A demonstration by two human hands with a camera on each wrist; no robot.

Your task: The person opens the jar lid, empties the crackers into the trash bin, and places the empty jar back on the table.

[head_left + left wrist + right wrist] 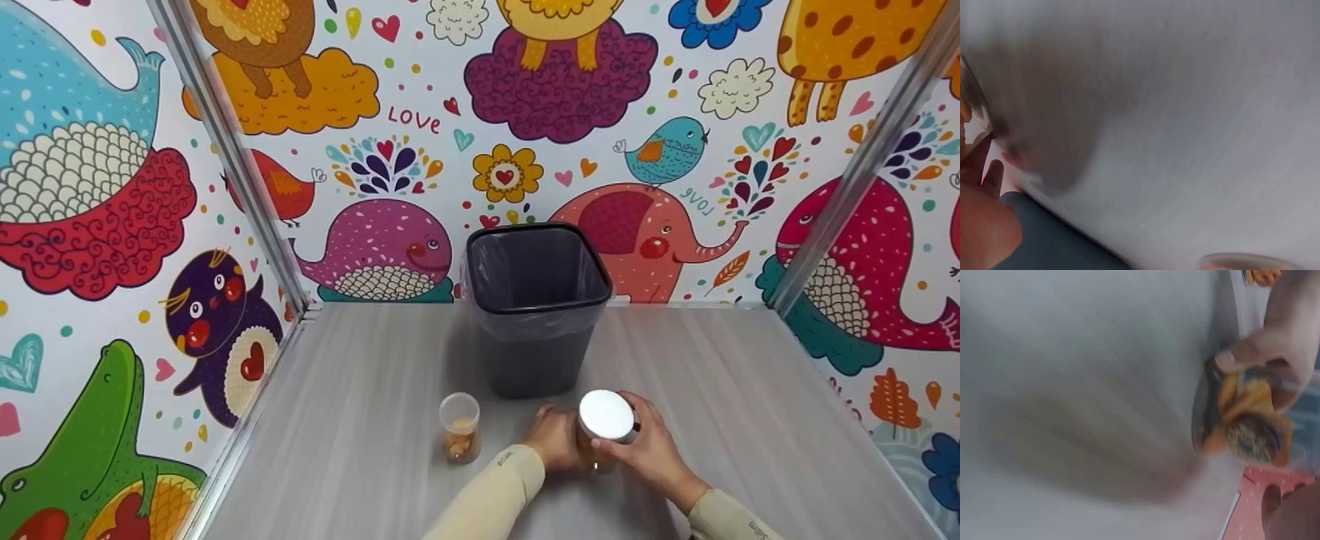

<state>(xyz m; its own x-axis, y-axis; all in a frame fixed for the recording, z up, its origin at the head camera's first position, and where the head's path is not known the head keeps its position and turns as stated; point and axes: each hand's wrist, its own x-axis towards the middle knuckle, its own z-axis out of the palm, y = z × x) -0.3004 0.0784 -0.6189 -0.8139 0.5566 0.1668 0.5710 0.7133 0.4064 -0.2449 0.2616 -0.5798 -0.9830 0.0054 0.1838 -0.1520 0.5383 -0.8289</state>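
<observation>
A clear plastic jar (1224,405) holds orange-brown snack pieces (1252,399) and a dark round piece with pale bits on it. In the head view its round white top (606,414) faces up. My left hand (556,439) grips the jar low on its side; the right wrist view shows that thumb (1227,360) on the jar near its base. My right hand (649,450) grips the jar's top edge, thumb in front and fingers behind. In the left wrist view the left hand (985,219) is at the edge, with the jar (971,93) partly cut off.
A second clear container (459,427) with snack pieces inside stands to the left of my hands. Behind them is a dark bin (536,360) with a clear liner, close to the patterned back wall (510,112). Metal posts (240,157) frame the grey table (360,375).
</observation>
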